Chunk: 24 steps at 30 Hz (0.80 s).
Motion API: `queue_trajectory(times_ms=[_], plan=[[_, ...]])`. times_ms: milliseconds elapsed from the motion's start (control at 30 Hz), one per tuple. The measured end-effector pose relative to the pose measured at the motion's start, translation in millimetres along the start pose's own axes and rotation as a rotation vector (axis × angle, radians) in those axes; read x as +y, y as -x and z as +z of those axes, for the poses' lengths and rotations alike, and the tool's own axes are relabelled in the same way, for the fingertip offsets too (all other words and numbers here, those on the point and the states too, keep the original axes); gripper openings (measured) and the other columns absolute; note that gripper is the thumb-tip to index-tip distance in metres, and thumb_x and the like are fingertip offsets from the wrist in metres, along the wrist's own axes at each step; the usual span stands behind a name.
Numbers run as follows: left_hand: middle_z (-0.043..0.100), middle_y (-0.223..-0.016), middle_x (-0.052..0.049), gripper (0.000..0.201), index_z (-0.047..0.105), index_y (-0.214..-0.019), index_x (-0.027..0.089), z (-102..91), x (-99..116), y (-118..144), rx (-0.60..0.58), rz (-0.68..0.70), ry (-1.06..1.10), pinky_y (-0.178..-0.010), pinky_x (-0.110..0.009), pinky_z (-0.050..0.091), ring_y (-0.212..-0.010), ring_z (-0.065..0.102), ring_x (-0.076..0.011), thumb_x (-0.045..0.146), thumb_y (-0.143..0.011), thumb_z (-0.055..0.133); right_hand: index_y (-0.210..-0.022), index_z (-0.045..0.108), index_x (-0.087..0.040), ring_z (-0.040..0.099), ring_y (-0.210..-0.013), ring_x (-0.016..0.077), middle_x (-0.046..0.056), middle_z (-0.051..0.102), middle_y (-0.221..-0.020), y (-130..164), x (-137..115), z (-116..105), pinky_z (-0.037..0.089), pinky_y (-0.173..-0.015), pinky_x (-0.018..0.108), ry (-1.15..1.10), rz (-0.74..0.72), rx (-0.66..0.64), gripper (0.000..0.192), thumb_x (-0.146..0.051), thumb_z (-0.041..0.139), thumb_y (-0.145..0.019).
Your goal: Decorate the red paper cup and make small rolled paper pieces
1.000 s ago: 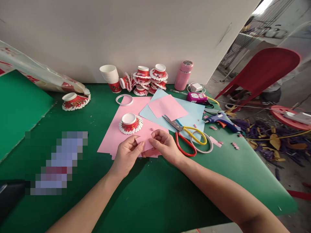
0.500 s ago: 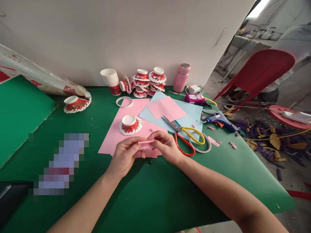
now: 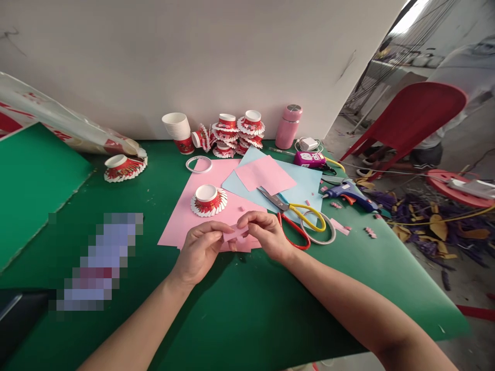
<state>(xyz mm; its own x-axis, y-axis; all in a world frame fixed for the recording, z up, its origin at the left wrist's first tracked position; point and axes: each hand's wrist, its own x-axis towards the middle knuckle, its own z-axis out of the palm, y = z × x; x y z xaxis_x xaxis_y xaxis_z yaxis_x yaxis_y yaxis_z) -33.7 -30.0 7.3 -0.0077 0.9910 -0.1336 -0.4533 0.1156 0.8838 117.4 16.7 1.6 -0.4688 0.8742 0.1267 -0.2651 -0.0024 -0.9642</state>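
— What do the hands hold?

— Both pinch one small pink strip (image 3: 234, 233) between them: the left hand (image 3: 200, 251) grips its left end with fingers closed on it, the right hand (image 3: 264, 234) its right end, thumb and forefinger shut on the paper.

— Where is that?

— Just above the near edge of the pink sheet (image 3: 184, 217) on the green bench (image 3: 247, 304) (a cut cup (image 3: 208, 199) sits on that sheet). Scissors (image 3: 294, 215) lie just right of the right hand, a glue gun (image 3: 350, 192) farther right.
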Motion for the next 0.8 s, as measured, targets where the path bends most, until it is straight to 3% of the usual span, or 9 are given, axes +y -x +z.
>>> queue_trajectory(times_ms=[133, 300, 367, 533, 667, 800], plan=[[0.068, -0.067, -0.003, 0.011, 0.07, -0.066, 0.016, 1.5, -3.1, 0.0, 0.046, 0.0, -0.052, -0.06, -0.031, 0.051, -0.061, 0.062, -0.0163, 0.027, -0.065, 0.071, -0.067, 0.064, -0.018, 0.056, -0.065, 0.0123, 0.0, 0.06, -0.069, 0.9, 0.6, -1.5, 0.049, -0.065, 0.027, 0.032, -0.033, -0.016, 0.01, -0.021, 0.055, -0.071], [0.068, -0.069, 0.001, 0.035, 0.065, -0.103, 0.021, 2.5, -8.3, 1.1, 0.101, 0.038, -0.182, -0.069, -0.031, 0.053, -0.064, 0.063, -0.0141, 0.027, -0.069, 0.072, -0.09, 0.064, -0.018, 0.054, -0.06, 0.01, -0.001, 0.058, -0.073, 0.1, 2.1, -4.8, 0.047, -0.065, 0.027, -0.012, 0.016, 0.042, 0.021, -0.03, 0.051, -0.079], [0.067, -0.067, 0.003, 0.039, 0.062, -0.107, 0.02, 2.3, -10.2, 1.1, 0.134, 0.078, -0.213, -0.073, -0.03, 0.053, -0.064, 0.064, -0.0133, 0.029, -0.071, 0.071, -0.098, 0.06, -0.017, 0.054, -0.06, 0.0104, -0.001, 0.057, -0.07, 0.2, 2.6, -4.2, 0.046, -0.066, 0.027, -0.002, 0.071, 0.048, 0.027, -0.037, 0.053, -0.08], [0.069, -0.075, 0.0, 0.042, 0.058, -0.111, 0.018, 3.5, -15.8, 1.3, 0.181, 0.171, -0.333, -0.077, -0.03, 0.053, -0.074, 0.066, -0.0151, 0.034, -0.073, 0.067, -0.079, 0.055, -0.017, 0.059, -0.063, 0.013, 0.0, 0.06, -0.068, 0.4, 10.4, 3.6, 0.047, -0.065, 0.028, 0.0, 0.144, 0.011, 0.033, -0.049, 0.062, -0.074], [0.069, -0.075, -0.002, 0.042, 0.056, -0.113, 0.015, 4.7, -19.3, 4.0, 0.117, 0.154, -0.478, -0.075, -0.031, 0.053, -0.074, 0.066, -0.0173, 0.037, -0.077, 0.062, -0.075, 0.054, -0.018, 0.053, -0.056, 0.0111, -0.001, 0.056, -0.063, -0.1, 15.3, 4.8, 0.045, -0.058, 0.026, 0.089, 0.017, 0.076, 0.031, -0.048, 0.059, -0.077], [0.065, -0.089, -0.006, 0.033, 0.061, -0.102, 0.016, 2.9, -20.2, 3.8, 0.146, 0.297, -0.713, -0.072, -0.029, 0.051, -0.081, 0.063, -0.0186, 0.036, -0.077, 0.061, -0.081, 0.057, -0.017, 0.05, -0.056, 0.0107, 0.0, 0.056, -0.065, 0.1, 12.5, -1.8, 0.042, -0.053, 0.024, 0.488, -0.167, 0.082, 0.019, -0.035, 0.052, -0.084]])
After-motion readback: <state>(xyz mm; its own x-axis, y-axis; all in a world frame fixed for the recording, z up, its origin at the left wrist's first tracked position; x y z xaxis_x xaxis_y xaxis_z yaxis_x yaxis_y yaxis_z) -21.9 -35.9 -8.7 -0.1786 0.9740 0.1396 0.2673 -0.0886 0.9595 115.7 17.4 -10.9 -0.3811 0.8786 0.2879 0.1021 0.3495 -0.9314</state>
